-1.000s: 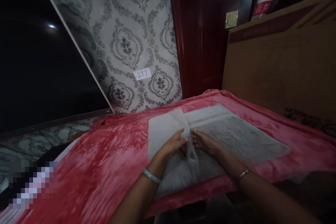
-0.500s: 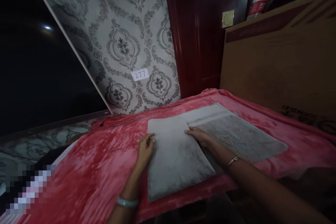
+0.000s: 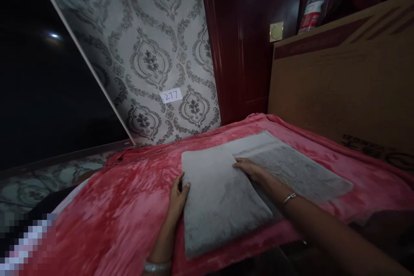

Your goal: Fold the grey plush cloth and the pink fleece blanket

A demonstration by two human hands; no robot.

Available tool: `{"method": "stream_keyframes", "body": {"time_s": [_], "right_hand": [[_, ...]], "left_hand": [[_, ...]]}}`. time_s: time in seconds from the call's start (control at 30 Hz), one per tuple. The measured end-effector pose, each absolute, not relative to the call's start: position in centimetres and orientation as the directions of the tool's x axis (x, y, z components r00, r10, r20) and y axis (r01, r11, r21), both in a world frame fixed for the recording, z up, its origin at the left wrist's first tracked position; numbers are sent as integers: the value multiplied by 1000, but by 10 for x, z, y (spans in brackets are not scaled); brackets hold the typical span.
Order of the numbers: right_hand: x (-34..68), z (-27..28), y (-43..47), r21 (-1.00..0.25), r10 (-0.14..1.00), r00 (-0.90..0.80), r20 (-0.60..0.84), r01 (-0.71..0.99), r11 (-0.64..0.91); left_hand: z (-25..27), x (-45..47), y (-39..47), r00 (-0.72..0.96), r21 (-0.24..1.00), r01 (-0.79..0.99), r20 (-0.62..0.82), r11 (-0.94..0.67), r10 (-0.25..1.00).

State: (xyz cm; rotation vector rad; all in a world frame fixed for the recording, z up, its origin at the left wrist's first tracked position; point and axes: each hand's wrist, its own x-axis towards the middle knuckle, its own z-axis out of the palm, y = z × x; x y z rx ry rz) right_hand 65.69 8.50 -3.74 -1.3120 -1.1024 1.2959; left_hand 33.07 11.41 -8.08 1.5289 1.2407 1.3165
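Observation:
A grey, short-pile mat [image 3: 223, 198] lies on a red-pink plush blanket [image 3: 139, 189], its left part folded over in a flat panel. The rest of the mat stretches out to the right, with a paler band along its far edge. My left hand [image 3: 177, 194] grips the left edge of the folded panel, thumb on top and fingers along the side. At the panel's right edge, my right hand [image 3: 249, 167] is closed on the border with its thumb on top; its fingertips are partly hidden.
A large cardboard box [image 3: 323, 90] stands at the right, with a plastic bottle [image 3: 313, 12] on its top edge. Behind are a dark red door panel [image 3: 239, 51] and patterned wallpaper [image 3: 155, 60] bearing a paper label [image 3: 171, 95]. A black screen [image 3: 58, 82] rises at the left.
My left hand has slid a little nearer along the panel's left edge, its thumb now on the surface. The panel's near right corner has shifted slightly right. The camera view has tilted slightly.

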Motion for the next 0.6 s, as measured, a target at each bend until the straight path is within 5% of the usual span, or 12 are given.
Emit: {"method": "stream_keyframes", "body": {"time_s": [0.6], "right_hand": [[652,-41,95,-993,993,95,-77,77,-84]], "left_hand": [[-79,331,106,65,864,394,314,-313,947]]}}
